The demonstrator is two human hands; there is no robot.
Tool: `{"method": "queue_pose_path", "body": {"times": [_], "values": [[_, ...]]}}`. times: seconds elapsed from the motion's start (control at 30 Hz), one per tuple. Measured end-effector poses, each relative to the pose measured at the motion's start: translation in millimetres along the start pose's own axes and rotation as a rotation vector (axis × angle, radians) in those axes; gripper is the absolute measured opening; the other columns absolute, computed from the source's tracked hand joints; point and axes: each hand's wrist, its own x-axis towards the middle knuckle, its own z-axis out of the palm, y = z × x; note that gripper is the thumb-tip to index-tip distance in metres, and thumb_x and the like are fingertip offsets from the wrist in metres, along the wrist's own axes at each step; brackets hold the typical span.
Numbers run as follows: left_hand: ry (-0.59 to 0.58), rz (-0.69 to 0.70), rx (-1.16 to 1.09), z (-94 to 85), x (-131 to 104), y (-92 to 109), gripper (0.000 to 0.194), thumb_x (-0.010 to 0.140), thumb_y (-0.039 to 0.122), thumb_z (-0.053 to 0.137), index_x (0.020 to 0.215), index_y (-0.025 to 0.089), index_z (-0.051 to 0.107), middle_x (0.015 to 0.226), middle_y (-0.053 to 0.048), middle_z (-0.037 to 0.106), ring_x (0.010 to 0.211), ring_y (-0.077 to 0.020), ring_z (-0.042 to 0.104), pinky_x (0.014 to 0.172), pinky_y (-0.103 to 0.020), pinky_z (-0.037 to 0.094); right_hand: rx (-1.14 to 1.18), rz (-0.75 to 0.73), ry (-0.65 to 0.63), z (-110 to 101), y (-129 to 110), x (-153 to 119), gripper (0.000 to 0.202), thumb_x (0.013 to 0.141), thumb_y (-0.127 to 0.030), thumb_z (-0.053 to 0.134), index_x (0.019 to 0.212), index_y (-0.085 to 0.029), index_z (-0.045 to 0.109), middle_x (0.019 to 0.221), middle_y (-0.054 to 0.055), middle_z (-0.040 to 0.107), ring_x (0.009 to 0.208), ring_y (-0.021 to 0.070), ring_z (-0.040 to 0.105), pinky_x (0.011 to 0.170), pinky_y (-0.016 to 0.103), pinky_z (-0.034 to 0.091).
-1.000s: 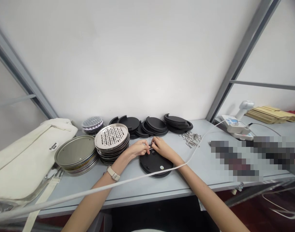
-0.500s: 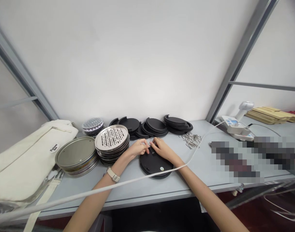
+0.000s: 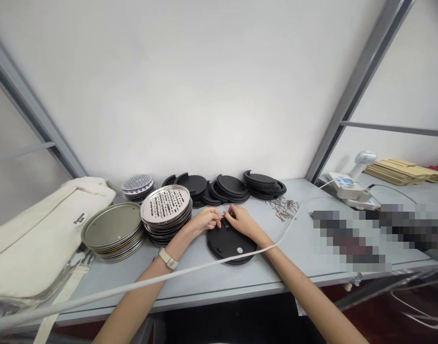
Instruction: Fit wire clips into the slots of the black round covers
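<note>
A black round disc lies flat on the table in front of me, with a small round sticker near its front edge. My left hand is at its back left rim, thumb and fingers pinched together on something too small to make out. My right hand lies over the disc's back right part, its fingers bent and closed near a dark rectangular piece on the disc. The fingertips of both hands are close together, and what they grip is hidden. To the right behind them lies a pile of metal wire hooks.
Left of my hands are stacks of perforated metal discs and plain round plates. Black discs lie along the wall. A white cable crosses in front. A cream bag is left; a white device stands right.
My hands have stayed almost in place, with only slight finger movement at the disc's back edge. The bright glint between the fingertips has faded.
</note>
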Motion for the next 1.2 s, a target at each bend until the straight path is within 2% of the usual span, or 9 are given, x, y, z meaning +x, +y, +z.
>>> {"method": "queue_pose_path", "body": {"times": [0.3,0.6,0.87,1.2], "values": [[0.007,-0.021,-0.010,1.6,-2.4,2.8,0.019,0.072,0.015,0.060,0.064,0.015,0.043,0.051,-0.002,0.057,0.035,0.0007,0.024,0.038,-0.014,0.010,0.001,-0.005,0.002,-0.2,0.6,0.6,0.019,0.088,-0.029,0.047,0.073,-0.018,0.053,0.074,0.005,0.062,0.072,0.0166,0.056,0.070,0.027,0.039],[0.037,-0.059,-0.016,4.6,-2.8,4.8,0.017,0.073,0.011,0.059,0.065,0.014,0.045,0.050,-0.001,0.057,0.035,0.0006,0.025,0.038,-0.013,0.011,-0.080,0.155,0.007,2.2,1.6,-0.2,0.024,0.085,-0.038,0.051,0.072,-0.018,0.053,0.075,0.008,0.065,0.075,0.0200,0.060,0.074,0.030,0.037],[0.047,-0.076,-0.042,6.6,-4.5,7.8,0.017,0.074,0.005,0.054,0.063,0.014,0.044,0.048,-0.001,0.055,0.034,0.0010,0.025,0.037,-0.012,0.011,-0.091,0.147,-0.002,4.8,4.8,1.9,0.023,0.085,-0.038,0.052,0.073,-0.019,0.053,0.076,0.007,0.066,0.076,0.0199,0.060,0.073,0.029,0.037],[0.021,-0.070,-0.085,2.2,0.9,1.8,0.016,0.074,0.001,0.049,0.064,0.013,0.046,0.049,-0.002,0.056,0.033,0.0012,0.026,0.037,-0.012,0.011,-0.092,0.137,-0.029,5.6,6.4,2.6,0.022,0.087,-0.037,0.050,0.077,-0.018,0.055,0.079,0.007,0.066,0.078,0.0197,0.060,0.073,0.029,0.036]]}}
